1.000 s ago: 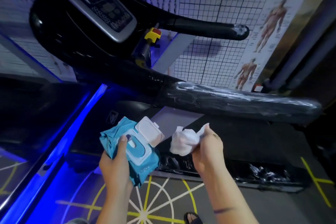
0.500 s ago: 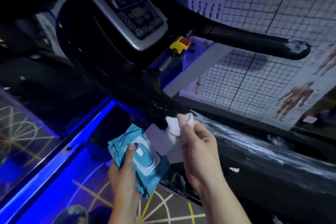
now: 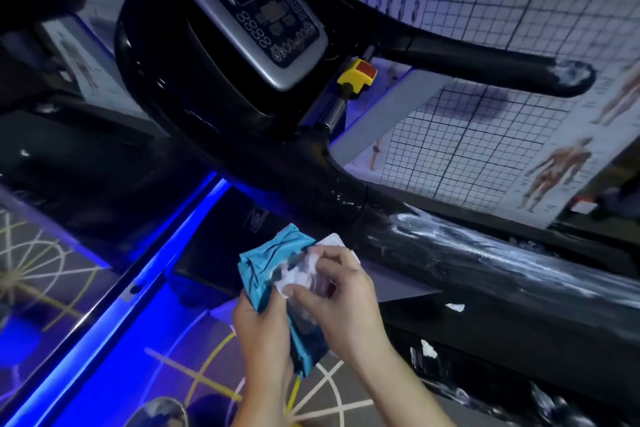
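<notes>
My left hand (image 3: pixel 261 326) grips a blue pack of wet wipes (image 3: pixel 273 255) from below, low in the middle of the view. My right hand (image 3: pixel 341 295) lies over the front of the pack, its fingers curled around a crumpled white wipe (image 3: pixel 294 279). The pack's white flip lid (image 3: pixel 334 240) peeks out above my right fingers. The opening under the lid is hidden by my right hand. The image is blurred around the wipe.
A black treadmill fills the view: its console (image 3: pixel 259 14) with buttons at top, a yellow safety key (image 3: pixel 356 74), a far handrail (image 3: pixel 485 69), and a near handrail wrapped in plastic film (image 3: pixel 502 260). Blue light strip (image 3: pixel 145 274) runs at left. Anatomy posters (image 3: pixel 519 97) hang behind.
My right hand has brought the crumpled wipe from beside the pack onto its front, over the lid opening. The camera has swung towards the console.
</notes>
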Tool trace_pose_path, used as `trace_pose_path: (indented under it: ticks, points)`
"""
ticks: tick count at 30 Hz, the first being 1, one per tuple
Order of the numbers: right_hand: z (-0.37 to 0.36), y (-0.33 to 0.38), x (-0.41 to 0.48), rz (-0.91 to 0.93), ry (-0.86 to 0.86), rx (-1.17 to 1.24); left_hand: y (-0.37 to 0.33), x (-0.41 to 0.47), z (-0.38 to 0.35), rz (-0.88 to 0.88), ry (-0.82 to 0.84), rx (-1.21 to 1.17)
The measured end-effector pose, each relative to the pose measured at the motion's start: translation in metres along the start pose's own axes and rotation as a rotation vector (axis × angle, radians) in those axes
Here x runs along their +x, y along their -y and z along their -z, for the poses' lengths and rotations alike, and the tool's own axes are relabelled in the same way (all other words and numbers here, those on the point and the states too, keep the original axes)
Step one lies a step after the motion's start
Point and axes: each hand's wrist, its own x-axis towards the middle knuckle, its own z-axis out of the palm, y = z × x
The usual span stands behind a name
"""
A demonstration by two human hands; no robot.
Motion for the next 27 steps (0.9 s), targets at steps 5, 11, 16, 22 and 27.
trace_pose_path:
  ticks: [5, 11, 16, 22, 27]
  points:
    - [-0.026, 0.015, -0.006, 0.092, -0.055, 0.026, -0.027, 0.04, 0.029, -0.009, 0.105, 0.045]
    - [-0.004, 0.048, 0.019, 0.216, -0.69, -0.069, -0.05, 0.067, 0.052, 0.009, 0.085, -0.027]
    - [-0.025, 0.051, 0.075, 0.471, -0.852, -0.281, -0.065, 0.075, 0.07, 0.026, 0.138, 0.003]
    - [-0.04, 0.008, 0.077, 0.356, -0.791, -0.522, -0.082, 0.087, 0.078, 0.016, 0.16, 0.023]
    - [-0.009, -0.006, 0.046, 0.198, -1.048, -0.309, -0.081, 0.095, 0.075, 0.007, 0.152, 0.006]
